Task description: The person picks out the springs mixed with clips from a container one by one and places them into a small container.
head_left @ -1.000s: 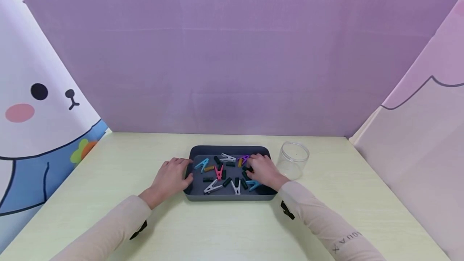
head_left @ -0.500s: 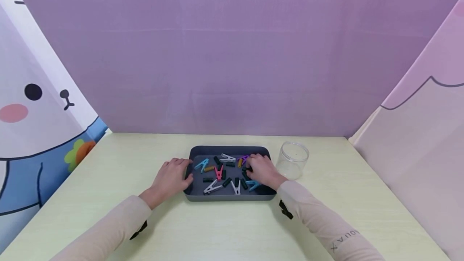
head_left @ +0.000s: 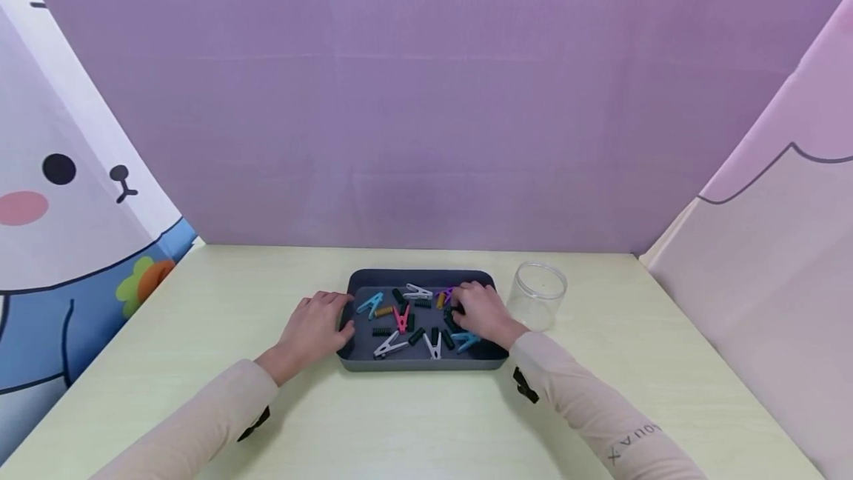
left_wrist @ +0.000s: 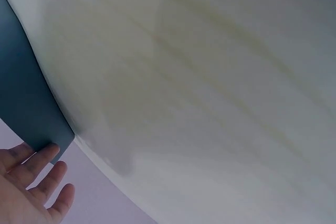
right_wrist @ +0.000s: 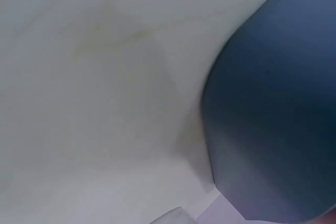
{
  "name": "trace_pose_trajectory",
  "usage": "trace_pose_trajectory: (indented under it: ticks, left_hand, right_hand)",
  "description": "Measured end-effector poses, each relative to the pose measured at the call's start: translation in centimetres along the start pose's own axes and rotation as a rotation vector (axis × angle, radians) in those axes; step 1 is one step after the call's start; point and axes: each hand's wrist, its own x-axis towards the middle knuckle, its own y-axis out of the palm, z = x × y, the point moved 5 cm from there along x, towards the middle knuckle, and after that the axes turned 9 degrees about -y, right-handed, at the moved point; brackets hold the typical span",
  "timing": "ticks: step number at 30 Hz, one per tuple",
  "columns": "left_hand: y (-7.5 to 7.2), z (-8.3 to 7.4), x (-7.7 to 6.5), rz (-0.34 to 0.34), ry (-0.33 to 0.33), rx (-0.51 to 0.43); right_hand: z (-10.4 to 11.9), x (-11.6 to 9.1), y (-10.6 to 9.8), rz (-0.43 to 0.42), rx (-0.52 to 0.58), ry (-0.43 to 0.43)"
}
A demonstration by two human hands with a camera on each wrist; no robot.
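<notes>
A dark grey tray (head_left: 426, 365) holds several small clips and coil springs. My left hand (head_left: 316, 328) holds the tray's left edge, thumb over the rim; in the left wrist view its fingers (left_wrist: 50, 153) touch the outer wall. My right hand (head_left: 485, 311) reaches over the tray's right side, fingers down among the pieces. By its fingertips lie a purple clip (head_left: 445, 294), a yellow spring (head_left: 440, 301) and dark green springs (head_left: 449, 339); whether it pinches one is hidden. A light blue clip (head_left: 465, 341) lies below that hand, a pink clip (head_left: 401, 318) near the middle.
A clear round jar (head_left: 537, 295) stands open-topped on the pale table (head_left: 426, 421), right of the tray and close to the right wrist. White clips (head_left: 389, 345) lie in the tray's front part. A purple backdrop (head_left: 426, 110) rises behind the table.
Both hands stay almost still. The right fingers shift slightly at the dark springs beneath them, and the patterned cloth at the left has swayed.
</notes>
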Motion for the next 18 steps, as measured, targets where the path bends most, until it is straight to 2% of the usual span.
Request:
trace_pose_trajectory:
  ticks: [8,18]
  left_hand:
    - [0.1,-0.1,0.1,0.007,-0.004,0.002]
    - [-0.1,-0.2,0.1,-0.005,0.005,0.011]
  right_hand:
    - [-0.1,0.1,-1.1,-0.055,-0.016,-0.027]
    - [-0.5,0.2,-3.2,-0.079,-0.057,-0.022]
